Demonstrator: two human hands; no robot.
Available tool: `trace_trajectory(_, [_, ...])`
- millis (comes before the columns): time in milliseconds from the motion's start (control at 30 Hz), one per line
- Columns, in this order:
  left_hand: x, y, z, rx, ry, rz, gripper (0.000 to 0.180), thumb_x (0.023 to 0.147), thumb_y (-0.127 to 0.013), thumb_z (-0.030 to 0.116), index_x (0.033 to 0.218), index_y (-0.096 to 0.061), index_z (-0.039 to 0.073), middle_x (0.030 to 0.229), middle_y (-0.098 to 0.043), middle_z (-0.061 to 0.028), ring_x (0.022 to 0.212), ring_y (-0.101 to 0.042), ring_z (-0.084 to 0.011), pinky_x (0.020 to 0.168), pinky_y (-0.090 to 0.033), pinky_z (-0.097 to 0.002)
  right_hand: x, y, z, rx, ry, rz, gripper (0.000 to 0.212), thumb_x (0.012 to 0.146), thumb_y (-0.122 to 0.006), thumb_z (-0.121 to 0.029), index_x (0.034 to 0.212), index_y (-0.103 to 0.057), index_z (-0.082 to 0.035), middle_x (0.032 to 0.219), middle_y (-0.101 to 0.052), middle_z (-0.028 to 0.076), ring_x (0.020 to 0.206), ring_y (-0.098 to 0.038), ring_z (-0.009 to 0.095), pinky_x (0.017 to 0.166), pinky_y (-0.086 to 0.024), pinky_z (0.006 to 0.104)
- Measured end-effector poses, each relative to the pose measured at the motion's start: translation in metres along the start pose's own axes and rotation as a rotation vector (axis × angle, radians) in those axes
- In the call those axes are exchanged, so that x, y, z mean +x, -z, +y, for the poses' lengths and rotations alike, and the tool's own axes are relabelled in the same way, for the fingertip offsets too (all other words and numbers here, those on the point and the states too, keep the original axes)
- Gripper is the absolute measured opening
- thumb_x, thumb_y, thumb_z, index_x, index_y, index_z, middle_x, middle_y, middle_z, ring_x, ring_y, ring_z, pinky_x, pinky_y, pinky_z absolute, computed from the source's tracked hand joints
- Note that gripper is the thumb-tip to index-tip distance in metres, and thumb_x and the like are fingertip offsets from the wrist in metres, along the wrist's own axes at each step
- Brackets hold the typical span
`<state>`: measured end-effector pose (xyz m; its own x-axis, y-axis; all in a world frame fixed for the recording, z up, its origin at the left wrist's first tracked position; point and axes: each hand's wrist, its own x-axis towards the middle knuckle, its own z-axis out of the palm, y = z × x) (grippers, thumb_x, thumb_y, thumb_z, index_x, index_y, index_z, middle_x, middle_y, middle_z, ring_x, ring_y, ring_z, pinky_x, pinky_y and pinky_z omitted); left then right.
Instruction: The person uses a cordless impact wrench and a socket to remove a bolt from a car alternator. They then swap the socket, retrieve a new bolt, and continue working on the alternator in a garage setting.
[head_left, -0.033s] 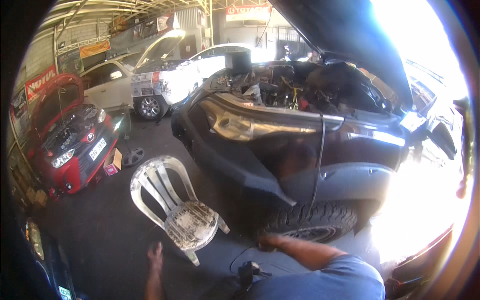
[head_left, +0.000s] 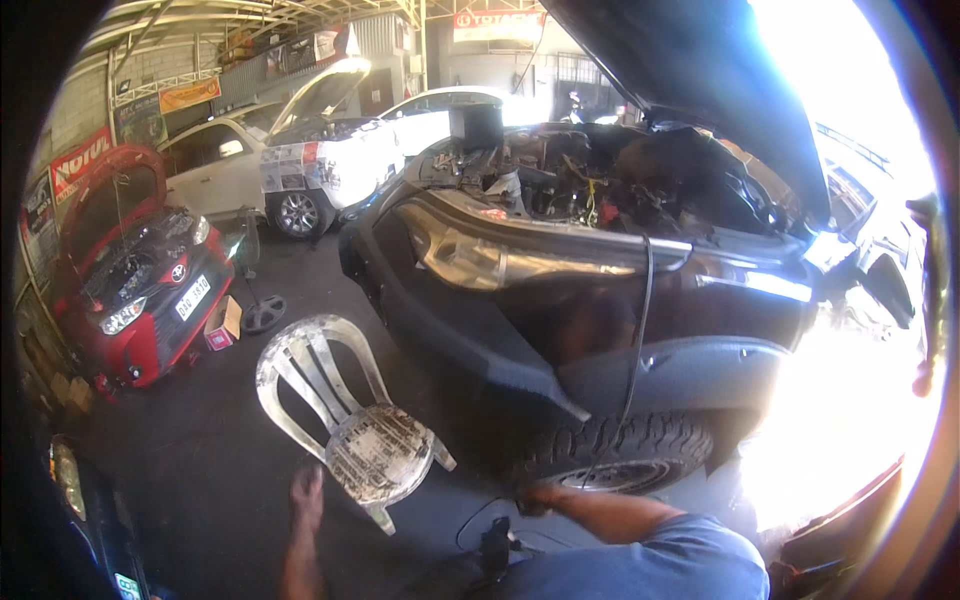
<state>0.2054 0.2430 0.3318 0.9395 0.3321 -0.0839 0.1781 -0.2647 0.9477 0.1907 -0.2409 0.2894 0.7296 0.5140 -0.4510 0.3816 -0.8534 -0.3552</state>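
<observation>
My left hand point(head_left: 307, 498) hangs over the dark floor, close beside the front left of a worn white plastic chair point(head_left: 380, 455). It looks empty, its fingers loosely stretched; their detail is dark. My right hand point(head_left: 537, 498) is low in front of the knobbly tyre point(head_left: 640, 445) of a dark vehicle point(head_left: 690, 310), fingers curled in. What it grips, if anything, is too small and dark to make out. A black cable point(head_left: 640, 340) drops over the fender and past the tyre; a thin cord point(head_left: 470, 522) loops on the floor near that hand.
The dark vehicle's hood point(head_left: 710, 90) stands raised over its engine bay point(head_left: 600, 180). A red car point(head_left: 150, 290) with its hood up is at left, beside a cardboard box point(head_left: 223, 322) and a round-based stand point(head_left: 264, 314). A white car point(head_left: 225, 175) stands farther back.
My left hand has shifted slightly up and left in the picture, nearer the chair's side. My right hand has moved a little to the right, beside the tyre. The view has tilted slightly.
</observation>
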Motion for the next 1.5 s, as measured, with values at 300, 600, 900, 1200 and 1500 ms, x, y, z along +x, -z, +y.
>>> trace_trajectory(300, [0.219, -0.166, 0.349, 0.091, -0.869, -0.196, 0.027, 0.095, -0.060, 0.029, 0.105, -0.062, 0.004, 0.091, -0.065, -0.0064, 0.080, -0.060, -0.0152, 0.074, -0.049, -0.0301, -0.048, -0.183, 0.218, 1.034, -0.804, 0.060, 0.024, 0.089, -0.059, -0.027, 0.099, -0.069, -0.007, 0.087, -0.070, 0.009, 0.073, -0.065, 0.024, 0.064, -0.052, 0.0397])
trace_trajectory(600, [0.499, -0.341, 0.516, 0.419, -1.103, -0.172, 0.032, 0.088, -0.065, 0.027, 0.107, -0.063, 0.001, 0.102, -0.068, -0.0196, 0.095, -0.066, -0.0321, 0.083, -0.052, -0.0416, -0.160, -0.190, 0.144, 1.709, -1.503, 0.944, 0.016, 0.092, -0.054, -0.014, 0.095, -0.065, -0.002, 0.081, -0.067, 0.014, 0.061, -0.062, 0.024, 0.053, -0.050, 0.0401])
trace_trajectory(900, [0.614, -0.458, 0.599, 1.028, -0.985, -0.320, 0.032, 0.087, -0.064, 0.025, 0.118, -0.066, 0.020, 0.120, -0.064, -0.0145, 0.110, -0.061, -0.0306, 0.096, -0.048, -0.0398, -0.090, -0.137, 0.015, 1.894, -1.645, 1.132, 0.016, 0.091, -0.056, -0.015, 0.096, -0.064, -0.002, 0.081, -0.066, 0.013, 0.063, -0.062, 0.024, 0.054, -0.050, 0.0396])
trace_trajectory(1200, [0.604, -0.464, 0.600, 1.090, -1.167, -0.623, 0.046, 0.083, -0.069, 0.033, 0.122, -0.061, 0.010, 0.125, -0.060, -0.0185, 0.116, -0.057, -0.0311, 0.101, -0.046, -0.0398, -0.069, -0.094, 0.024, 1.816, -1.625, 1.201, 0.017, 0.089, -0.058, -0.017, 0.097, -0.063, -0.002, 0.081, -0.065, 0.012, 0.064, -0.061, 0.024, 0.055, -0.050, 0.0391])
trace_trajectory(1500, [0.608, -0.498, 0.579, 1.261, -1.476, -0.604, 0.053, 0.079, -0.066, 0.022, 0.128, -0.056, 0.007, 0.124, -0.058, -0.0196, 0.115, -0.057, -0.0342, 0.099, -0.047, -0.0402, -0.067, -0.046, 0.059, 1.665, -1.531, 1.308, 0.019, 0.088, -0.059, -0.018, 0.099, -0.062, -0.003, 0.081, -0.064, 0.012, 0.066, -0.061, 0.023, 0.056, -0.050, 0.0386])
